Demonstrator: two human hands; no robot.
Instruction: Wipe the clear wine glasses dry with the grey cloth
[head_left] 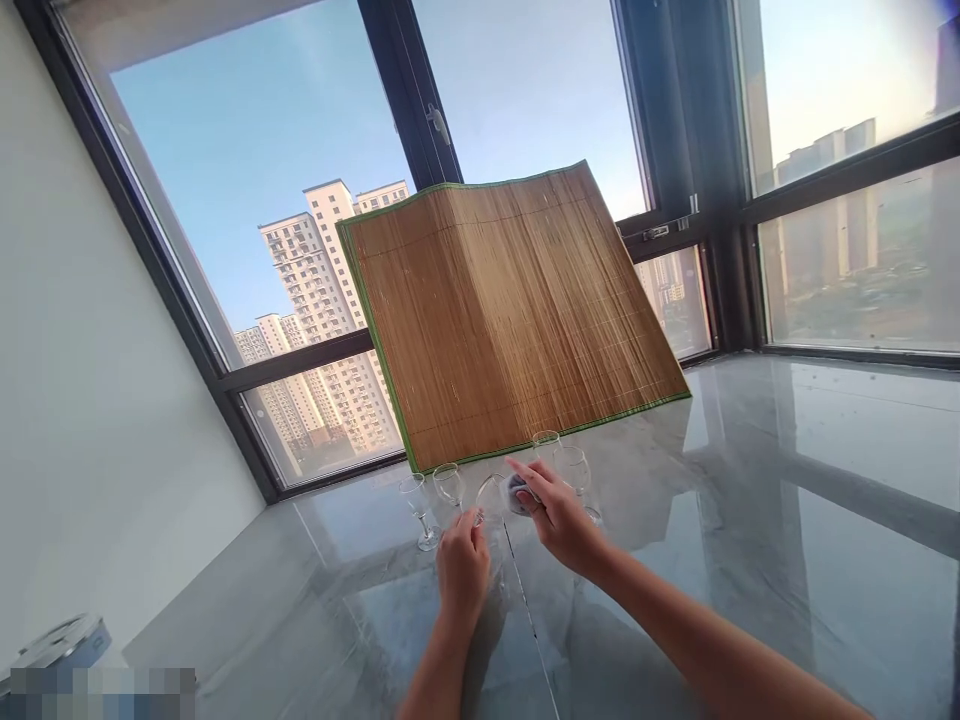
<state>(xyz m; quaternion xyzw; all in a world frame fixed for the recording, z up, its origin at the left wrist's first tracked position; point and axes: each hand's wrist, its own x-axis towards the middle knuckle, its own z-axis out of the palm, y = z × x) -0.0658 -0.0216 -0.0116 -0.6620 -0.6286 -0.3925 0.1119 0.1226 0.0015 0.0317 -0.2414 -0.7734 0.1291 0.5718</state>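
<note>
My left hand (463, 562) is closed around the stem or foot of a small clear stemmed glass (489, 484), which is tilted over to the right. In my right hand (561, 512) is a bunched grey cloth (517, 494), held at the glass's mouth; whether part of it is inside cannot be made out. Two more stemmed glasses, a left one (426, 536) and one beside it (448, 484), stand left of the held glass. Behind my right hand are another glass (547, 439) and a nearer one (576, 468), partly hidden by the hand.
A brown bamboo mat (517, 310) with green edging leans against the windows behind the glasses. The glossy grey marble-look surface (750, 560) reflects the light. A blue and white container (71, 645) sits at the lower left, near the white wall (90, 350).
</note>
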